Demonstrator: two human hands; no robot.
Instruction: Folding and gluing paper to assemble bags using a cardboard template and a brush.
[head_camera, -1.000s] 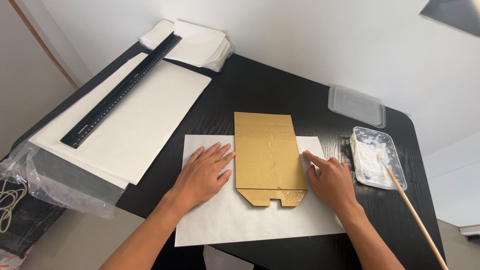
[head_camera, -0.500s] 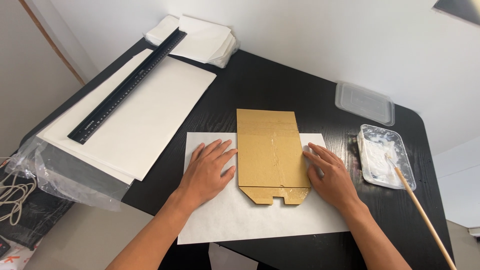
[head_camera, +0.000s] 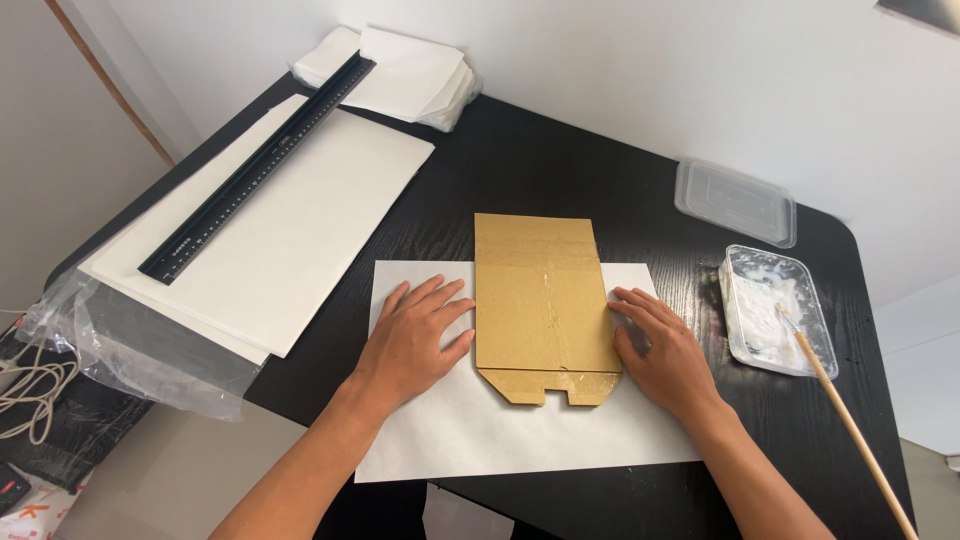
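Cardboard (head_camera: 545, 300), a flat brown piece with a notched lower edge, lies on a white paper sheet (head_camera: 500, 440) on the black counter (head_camera: 560, 170). Left of the cardboard, the left hand (head_camera: 415, 340) presses flat on the sheet, fingers spread. Right of it, the right hand (head_camera: 665, 350) rests flat, fingertips touching the cardboard's edge. Neither hand grips anything.

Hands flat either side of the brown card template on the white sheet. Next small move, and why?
Probably fold the sheet's side margins up over the cardboard template. The left hand and right hand lie flat on the white paper sheet at the card's two long edges, paper margin showing on both sides. The glue tray with its stick sits untouched at right.
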